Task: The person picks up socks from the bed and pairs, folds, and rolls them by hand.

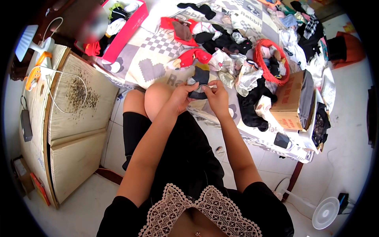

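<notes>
A dark grey sock [202, 75] with a yellowish patch at its far end is stretched between my hands, above my knees at the bed's near edge. My left hand [184, 96] pinches its lighter grey opening from the left side. On the right, my right hand [216, 94] grips the same opening with thumb and fingers. Just beyond the sock lies a red piece of clothing [193, 57]. White crumpled plastic wrapping [248, 79] and a black garment [254, 104] lie to the right of my right hand.
Clothes and socks cover much of the patterned bed [158, 45]. A pink box [128, 33] stands at the left, a red basket [258, 59] and cardboard box [288, 100] at the right. A phone [282, 140] lies near the edge. A wooden cabinet [79, 150] stands left, a white fan [325, 213] lower right.
</notes>
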Available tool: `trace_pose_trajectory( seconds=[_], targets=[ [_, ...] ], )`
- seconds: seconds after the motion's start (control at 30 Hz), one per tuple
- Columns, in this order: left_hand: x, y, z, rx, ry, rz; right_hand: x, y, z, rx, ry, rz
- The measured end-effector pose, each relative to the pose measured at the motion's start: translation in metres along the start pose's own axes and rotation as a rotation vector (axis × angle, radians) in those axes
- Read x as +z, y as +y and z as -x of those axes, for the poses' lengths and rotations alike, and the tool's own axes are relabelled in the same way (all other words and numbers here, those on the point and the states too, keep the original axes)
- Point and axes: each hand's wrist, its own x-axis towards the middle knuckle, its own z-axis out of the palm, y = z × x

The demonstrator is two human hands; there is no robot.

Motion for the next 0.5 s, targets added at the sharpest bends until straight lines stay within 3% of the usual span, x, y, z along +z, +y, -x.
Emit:
trace_pose_trajectory(
  seconds=[0.1,0.17,0.23,0.27,0.33,0.5],
  targets=[
    [0.002,0.002,0.003,-0.008,-0.025,-0.271,0.001,0.0,-0.001,0.008,-0.008,0.128],
    [0.002,0.0,0.001,0.018,-0.019,-0.217,-0.003,-0.004,0.001,0.008,-0.027,0.207],
    [0.003,0.002,0.001,0.046,-0.01,-0.16,-0.01,-0.007,0.007,-0.265,-0.062,0.13],
    [0.002,0.004,0.002,0.044,0.026,-0.094,-0.011,-0.011,0.01,-0.265,-0.066,0.131],
    [0.003,0.005,0.004,0.037,0.063,-0.023,-0.016,-0.02,0.015,-0.477,-0.016,0.336],
    [-0.002,0.004,0.001,0.016,-0.064,-0.06,-0.028,-0.02,0.001,-0.742,-0.058,0.404]
  ],
)
